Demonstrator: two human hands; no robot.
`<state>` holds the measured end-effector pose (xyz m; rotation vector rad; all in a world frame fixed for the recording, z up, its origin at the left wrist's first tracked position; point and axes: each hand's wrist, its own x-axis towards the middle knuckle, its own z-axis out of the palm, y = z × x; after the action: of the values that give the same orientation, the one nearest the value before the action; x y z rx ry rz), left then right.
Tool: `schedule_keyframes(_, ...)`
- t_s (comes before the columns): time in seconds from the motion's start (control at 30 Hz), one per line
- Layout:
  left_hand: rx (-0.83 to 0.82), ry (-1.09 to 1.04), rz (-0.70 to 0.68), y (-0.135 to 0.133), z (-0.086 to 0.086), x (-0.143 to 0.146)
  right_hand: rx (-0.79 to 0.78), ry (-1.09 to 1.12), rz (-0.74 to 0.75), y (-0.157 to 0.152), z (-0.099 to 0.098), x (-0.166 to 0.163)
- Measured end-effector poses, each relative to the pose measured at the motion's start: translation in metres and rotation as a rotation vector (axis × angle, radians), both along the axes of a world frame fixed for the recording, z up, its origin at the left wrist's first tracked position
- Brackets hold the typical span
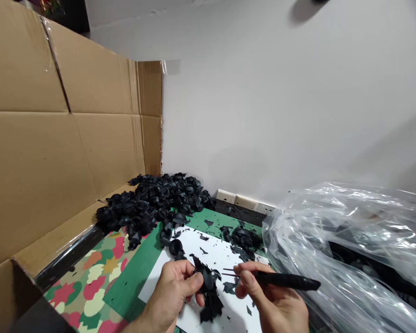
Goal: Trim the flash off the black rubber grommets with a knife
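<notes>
Along the left edge of the table [241, 212] a cardboard [38, 162] wall stands upright, and a flowered cloth [86, 286] lies at its foot near you. In the far left corner a pile [156, 201] of black ribbed pieces is heaped against the cardboard and spills onto the green mat [138, 273]. A white sheet [215, 252] lies on the mat at the near middle, speckled with black shavings. Your left hand [173, 291] hovers over that sheet, fingers and thumb curled closed around a black part [208, 282], held just above the paper at the near edge. A small heap of scraps [244, 240] sits beyond it, at the sheet's far side. Your right hand [270, 300] is pinched closed on a black-handled tool [284, 280], whose thin tips point left and reach the part. A crumpled clear bag [350, 240] fills the right side of the table.
</notes>
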<state>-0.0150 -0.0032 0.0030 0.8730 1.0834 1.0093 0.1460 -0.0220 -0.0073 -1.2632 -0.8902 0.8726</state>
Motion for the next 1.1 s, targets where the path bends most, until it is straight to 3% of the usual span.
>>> schedule_keyframes(0.2, 0.038, -0.026, -0.03, -0.002, -0.001, 0.004, 0.08, 0.128, 0.044, -0.003, -0.001, -0.017)
schedule_keyframes(0.37, 0.036, -0.057, -0.044, -0.002, -0.004, 0.006, 0.146, 0.038, 0.053, -0.003, -0.014, -0.02)
schedule_keyframes(0.43, 0.047, -0.058, -0.061, -0.003, -0.004, 0.006, 0.251, -0.156, 0.049, 0.001, -0.019, -0.014)
schedule_keyframes(0.57, 0.021, -0.142, -0.236, -0.006, 0.002, 0.001, 0.606, -0.928, -0.053, 0.019, -0.029, 0.02)
schedule_keyframes(0.6, 0.011, -0.153, -0.241, -0.006, 0.004, 0.0, 0.61, -0.99, -0.07, 0.023, -0.031, 0.029)
schedule_keyframes(0.73, -0.031, -0.113, -0.048, 0.0, 0.009, -0.004, 0.504, -1.015, -0.085, 0.031, -0.033, 0.048)
schedule_keyframes(0.93, -0.026, -0.165, -0.01, 0.007, -0.001, -0.004, 0.456, -1.109, 0.139, 0.016, -0.033, 0.05)
schedule_keyframes(1.1, -0.128, -0.318, 0.013, 0.01, -0.004, -0.003, 0.439, -1.461, 0.267, 0.002, -0.053, 0.09)
